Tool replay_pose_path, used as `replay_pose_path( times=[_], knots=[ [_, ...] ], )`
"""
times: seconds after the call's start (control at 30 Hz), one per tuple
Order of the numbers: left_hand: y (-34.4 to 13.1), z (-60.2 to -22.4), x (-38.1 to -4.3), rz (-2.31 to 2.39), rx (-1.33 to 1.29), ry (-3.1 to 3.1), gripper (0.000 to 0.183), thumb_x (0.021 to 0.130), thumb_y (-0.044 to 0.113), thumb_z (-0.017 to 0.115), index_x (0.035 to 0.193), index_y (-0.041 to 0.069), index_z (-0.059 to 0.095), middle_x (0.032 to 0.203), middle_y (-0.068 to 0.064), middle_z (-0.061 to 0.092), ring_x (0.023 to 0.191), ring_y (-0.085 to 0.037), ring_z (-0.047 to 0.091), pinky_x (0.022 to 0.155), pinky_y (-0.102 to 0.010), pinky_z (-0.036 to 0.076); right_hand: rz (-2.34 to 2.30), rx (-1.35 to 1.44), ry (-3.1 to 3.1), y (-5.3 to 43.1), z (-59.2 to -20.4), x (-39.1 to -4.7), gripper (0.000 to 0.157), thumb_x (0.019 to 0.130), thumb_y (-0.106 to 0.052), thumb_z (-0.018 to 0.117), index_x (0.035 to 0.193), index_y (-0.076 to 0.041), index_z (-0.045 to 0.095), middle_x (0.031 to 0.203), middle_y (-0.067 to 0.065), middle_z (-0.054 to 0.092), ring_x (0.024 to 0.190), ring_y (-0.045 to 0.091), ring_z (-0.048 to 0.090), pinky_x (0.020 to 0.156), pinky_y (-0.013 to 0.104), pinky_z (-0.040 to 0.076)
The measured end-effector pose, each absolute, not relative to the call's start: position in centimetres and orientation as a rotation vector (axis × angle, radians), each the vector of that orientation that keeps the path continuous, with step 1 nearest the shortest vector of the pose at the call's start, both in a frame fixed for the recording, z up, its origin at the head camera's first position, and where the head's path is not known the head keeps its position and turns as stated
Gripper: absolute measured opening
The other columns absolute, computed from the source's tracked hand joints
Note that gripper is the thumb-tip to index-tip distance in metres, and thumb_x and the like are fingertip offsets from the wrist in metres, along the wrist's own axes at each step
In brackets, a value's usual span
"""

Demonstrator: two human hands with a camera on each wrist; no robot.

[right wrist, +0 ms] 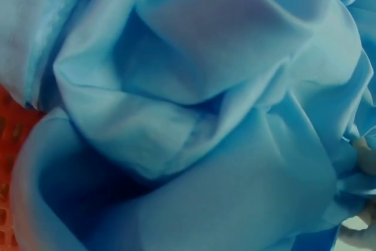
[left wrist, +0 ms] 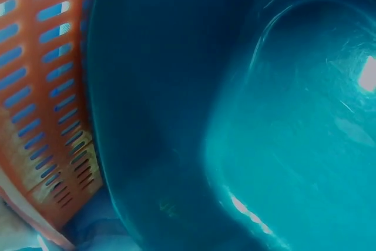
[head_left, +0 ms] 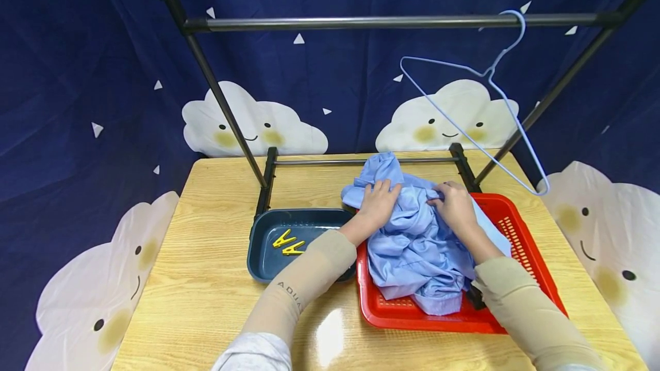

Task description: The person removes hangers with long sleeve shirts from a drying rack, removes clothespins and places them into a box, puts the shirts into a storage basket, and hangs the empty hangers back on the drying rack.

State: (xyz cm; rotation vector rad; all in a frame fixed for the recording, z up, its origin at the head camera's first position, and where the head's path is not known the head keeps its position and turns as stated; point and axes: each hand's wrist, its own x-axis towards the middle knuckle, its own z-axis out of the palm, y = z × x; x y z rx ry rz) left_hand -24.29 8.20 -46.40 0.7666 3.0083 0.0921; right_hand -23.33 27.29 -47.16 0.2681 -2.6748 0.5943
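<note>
A crumpled light blue garment (head_left: 417,245) lies heaped in the red basket (head_left: 381,322), and part of it spills over the far rim. My left hand (head_left: 378,205) rests on its upper left part with the fingers spread. On the upper right, my right hand (head_left: 458,208) pinches a fold between thumb and fingers. Folds and a stitched edge of the garment (right wrist: 235,186) fill the right wrist view; what kind of garment it is cannot be told. Neither palm shows. The left wrist camera looks into the dark teal tub (left wrist: 153,116) beside the slotted basket wall (left wrist: 53,86).
Two yellow clothespins (head_left: 286,243) lie in the dark tub (head_left: 252,256) left of the basket. A light blue hanger (head_left: 479,73) hangs from the rack's bar (head_left: 361,23). Something dark (head_left: 474,298) shows under the garment. The wooden table (head_left: 206,256) extends to the left.
</note>
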Motion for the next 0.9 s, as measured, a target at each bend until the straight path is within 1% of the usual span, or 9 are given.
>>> replay_pose_path(
  times=[0.13, 0.23, 0.47, 0.57, 0.67, 0.77, 0.9],
  knots=[
    [8.1, -46.5, -24.3, 0.083, 0.809, 3.04, 0.041, 0.099, 0.01, 0.03, 0.137, 0.021, 0.038, 0.132, -0.004, 0.041, 0.119, -0.02, 0.037, 0.097, -0.038, 0.033, 0.603, 0.259, -2.652, 27.1, -47.2, -23.1, 0.02, 0.068, 0.005, 0.071, 0.088, 0.007, 0.067, 0.086, 0.024, 0.06, 0.083, 0.041, 0.055, 0.073, 0.052, 0.044],
    [8.1, -46.7, -24.4, 0.107, 0.839, 3.057, 0.04, 0.098, 0.008, 0.032, 0.135, 0.02, 0.04, 0.131, -0.005, 0.041, 0.119, -0.022, 0.038, 0.097, -0.038, 0.033, 0.611, 0.267, -2.614, 27.1, -47.3, -23.0, 0.017, 0.067, 0.01, 0.068, 0.084, 0.008, 0.067, 0.084, 0.023, 0.06, 0.082, 0.042, 0.056, 0.071, 0.053, 0.045],
    [7.7, -46.7, -24.2, 0.163, 0.933, 3.128, 0.037, 0.096, 0.007, 0.036, 0.132, 0.015, 0.045, 0.128, -0.007, 0.045, 0.116, -0.023, 0.041, 0.095, -0.036, 0.036, 0.694, 0.325, -2.481, 26.9, -46.8, -22.6, 0.013, 0.064, 0.012, 0.066, 0.075, 0.005, 0.065, 0.075, 0.019, 0.058, 0.073, 0.038, 0.056, 0.065, 0.049, 0.045],
    [7.5, -46.7, -24.2, 0.206, 0.987, 3.178, 0.035, 0.095, 0.008, 0.039, 0.128, 0.013, 0.047, 0.121, -0.007, 0.049, 0.11, -0.022, 0.045, 0.09, -0.034, 0.04, 0.737, 0.365, -2.425, 26.8, -46.4, -22.4, 0.014, 0.063, 0.013, 0.066, 0.074, 0.003, 0.064, 0.074, 0.017, 0.058, 0.07, 0.035, 0.056, 0.064, 0.047, 0.044],
    [7.2, -46.7, -24.3, 0.271, 1.043, 3.22, 0.034, 0.091, 0.007, 0.046, 0.125, 0.01, 0.049, 0.113, -0.007, 0.051, 0.103, -0.021, 0.049, 0.086, -0.032, 0.042, 0.755, 0.413, -2.376, 26.8, -45.9, -22.1, 0.016, 0.062, 0.014, 0.067, 0.073, 0.003, 0.063, 0.074, 0.016, 0.057, 0.07, 0.034, 0.055, 0.064, 0.045, 0.043],
    [7.0, -46.7, -24.2, 0.345, 1.092, 3.253, 0.035, 0.086, 0.004, 0.052, 0.122, 0.008, 0.049, 0.108, -0.007, 0.052, 0.099, -0.022, 0.051, 0.085, -0.032, 0.043, 0.764, 0.454, -2.332, 26.7, -45.2, -21.9, 0.017, 0.06, 0.014, 0.068, 0.072, 0.002, 0.063, 0.074, 0.016, 0.056, 0.072, 0.034, 0.053, 0.065, 0.043, 0.042],
    [6.8, -46.8, -24.2, 0.445, 1.163, 3.312, 0.033, 0.085, 0.004, 0.055, 0.117, 0.007, 0.051, 0.103, -0.007, 0.052, 0.093, -0.022, 0.052, 0.085, -0.031, 0.043, 0.759, 0.486, -2.289, 26.5, -44.1, -21.5, 0.018, 0.061, 0.014, 0.069, 0.071, 0.001, 0.062, 0.074, 0.015, 0.055, 0.071, 0.033, 0.052, 0.065, 0.043, 0.041]
  ],
)
